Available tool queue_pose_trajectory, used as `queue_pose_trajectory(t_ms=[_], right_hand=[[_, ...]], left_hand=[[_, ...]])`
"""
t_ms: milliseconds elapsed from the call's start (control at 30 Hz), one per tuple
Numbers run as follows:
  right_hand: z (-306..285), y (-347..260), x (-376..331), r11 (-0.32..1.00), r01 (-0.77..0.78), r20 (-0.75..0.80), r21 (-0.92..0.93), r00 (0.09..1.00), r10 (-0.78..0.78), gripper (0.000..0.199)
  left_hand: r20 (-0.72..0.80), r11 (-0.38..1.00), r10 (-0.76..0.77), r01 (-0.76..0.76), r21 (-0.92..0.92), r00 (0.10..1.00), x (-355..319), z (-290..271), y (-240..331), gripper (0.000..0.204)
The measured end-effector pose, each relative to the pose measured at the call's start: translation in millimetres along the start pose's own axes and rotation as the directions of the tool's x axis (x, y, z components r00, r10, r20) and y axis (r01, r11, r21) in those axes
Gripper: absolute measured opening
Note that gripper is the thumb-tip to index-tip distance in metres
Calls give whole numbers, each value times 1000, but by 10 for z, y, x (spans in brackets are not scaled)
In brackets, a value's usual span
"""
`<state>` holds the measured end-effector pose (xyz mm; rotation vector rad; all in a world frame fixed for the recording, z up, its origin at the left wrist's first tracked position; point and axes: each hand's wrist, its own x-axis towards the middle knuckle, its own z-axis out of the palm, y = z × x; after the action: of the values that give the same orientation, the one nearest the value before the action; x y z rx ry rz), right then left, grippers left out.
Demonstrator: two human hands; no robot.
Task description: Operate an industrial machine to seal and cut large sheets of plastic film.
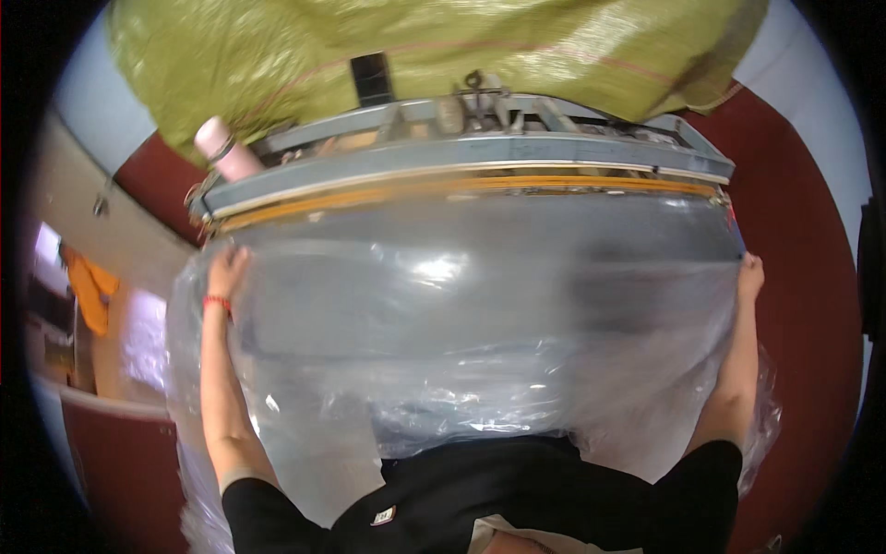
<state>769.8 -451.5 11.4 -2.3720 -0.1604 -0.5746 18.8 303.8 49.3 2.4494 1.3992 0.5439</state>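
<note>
A wide clear plastic sheet (443,369) is stretched between my two hands over a grey work surface (415,222). At the left, my left hand (229,270) is closed on the sheet's far edge, with a red band round the wrist. On the opposite side, my right hand (752,275) is closed on the other far corner, beside the surface's right end. The sheet hangs in wrinkles toward my body and past both forearms. Glare and some blur hide part of its far edge.
A long grey metal frame (461,150) with orange strips (554,182) runs along the far side. A pink bottle (226,150) leans at its left end. Behind it lie a yellow-green woven sheet (508,42) and a black rectangular object (372,79). A doorway opens at the left.
</note>
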Motion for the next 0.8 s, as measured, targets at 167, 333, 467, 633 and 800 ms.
queue_pose_trajectory(t_ms=[167, 333, 467, 633, 800], right_hand=[[-106, -390, -344, 955, -150, -240, -256, 967, 88, 32], [45, -672, -336, 951, -192, -144, -244, 977, 160, 29], [-62, -433, -290, 974, -154, -179, -168, 976, 123, 33], [52, -393, -231, 967, -119, -85, 225, 986, 141, 29], [-66, -284, -220, 958, -202, -42, 203, 976, 215, 28]], left_hand=[[-99, 978, 20, 1, 210, 995, -20, 411, 133, 47], [-160, 919, -42, 102, 381, 986, 161, 73, -799, 52], [-523, 926, -74, 253, 280, 849, 226, 351, -65, 40], [-96, 788, 128, -160, -594, 987, -86, 700, 2071, 28], [534, 454, 766, 287, -843, 358, -1929, 1008, 4867, 23]])
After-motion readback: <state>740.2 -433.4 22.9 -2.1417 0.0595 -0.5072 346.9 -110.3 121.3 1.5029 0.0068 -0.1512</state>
